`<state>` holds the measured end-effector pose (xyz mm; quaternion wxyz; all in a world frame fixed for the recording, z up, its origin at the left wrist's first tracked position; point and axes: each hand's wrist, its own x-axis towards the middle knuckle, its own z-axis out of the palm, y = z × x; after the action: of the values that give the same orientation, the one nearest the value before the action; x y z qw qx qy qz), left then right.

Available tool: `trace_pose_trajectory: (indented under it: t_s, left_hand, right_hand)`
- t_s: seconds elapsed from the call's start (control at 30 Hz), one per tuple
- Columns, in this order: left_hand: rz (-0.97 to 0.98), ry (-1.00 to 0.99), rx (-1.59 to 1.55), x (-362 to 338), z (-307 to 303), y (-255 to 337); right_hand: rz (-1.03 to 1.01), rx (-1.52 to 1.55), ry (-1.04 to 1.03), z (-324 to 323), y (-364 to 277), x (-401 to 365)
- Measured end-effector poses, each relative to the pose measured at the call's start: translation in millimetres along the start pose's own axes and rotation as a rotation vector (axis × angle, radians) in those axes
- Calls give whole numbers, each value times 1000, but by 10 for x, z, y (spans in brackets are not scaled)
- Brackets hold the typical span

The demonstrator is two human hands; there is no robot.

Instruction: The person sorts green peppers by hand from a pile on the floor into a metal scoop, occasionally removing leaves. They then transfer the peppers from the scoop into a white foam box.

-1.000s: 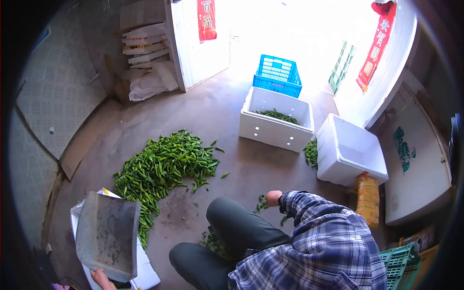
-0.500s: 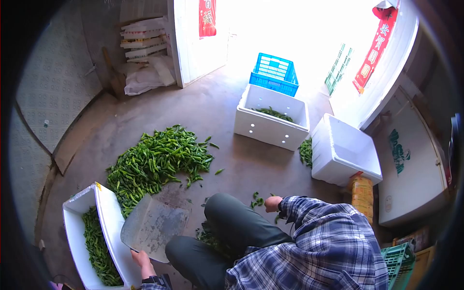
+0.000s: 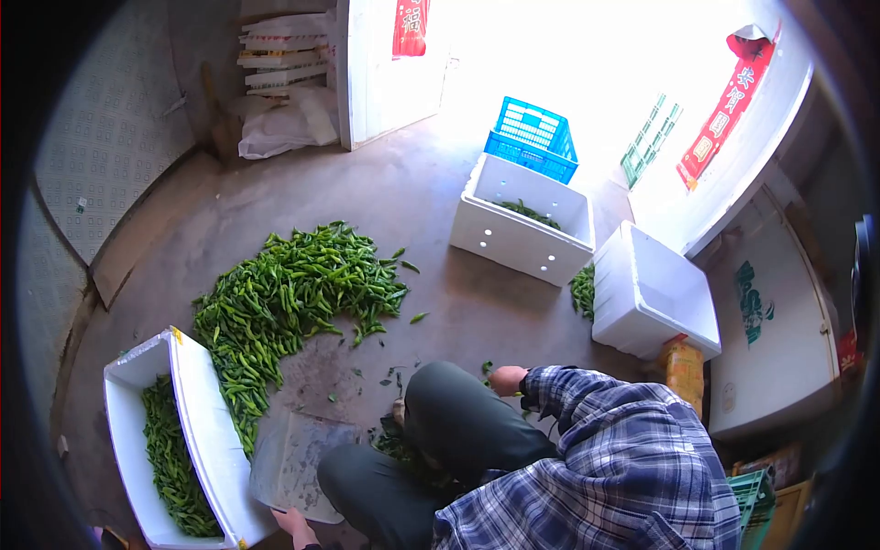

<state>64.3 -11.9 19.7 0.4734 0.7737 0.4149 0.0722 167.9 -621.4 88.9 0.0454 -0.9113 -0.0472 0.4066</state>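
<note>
Left grip (image 3: 295,526) clamped on the near edge of a grey scoop (image 3: 307,463) ahead; green pepper pile (image 3: 302,284) beyond it, foam box (image 3: 213,431) just left. Right grip (image 3: 507,380): closure undetermined. Step judged: setting scoop to pile. Next move likely calls for a low edge.

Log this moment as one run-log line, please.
left hand: grips grey scoop; right hand: near green bits, hold unclear; white foam box: beside scoop, holding green peppers; pepper pile: on floor
</note>
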Motion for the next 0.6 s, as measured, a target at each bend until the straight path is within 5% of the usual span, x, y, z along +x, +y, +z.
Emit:
trace_pose_trajectory:
  t_s: [0.47,0.53,0.57,0.6]
  left_hand:
    - [-109,-14,-296,39,183,-386]
    - [-454,-115,-35,-221,11,385]
    - [-451,-84,75,-67,-18,363]
    - [95,49,331,233,-47,-122]
  right_hand:
    - [-60,46,-19,-73,-172,-47]
    - [-107,11,-30,-66,-169,-49]
    - [-93,-11,-17,-105,-153,-60]
    - [-95,-37,-24,-94,-183,-66]
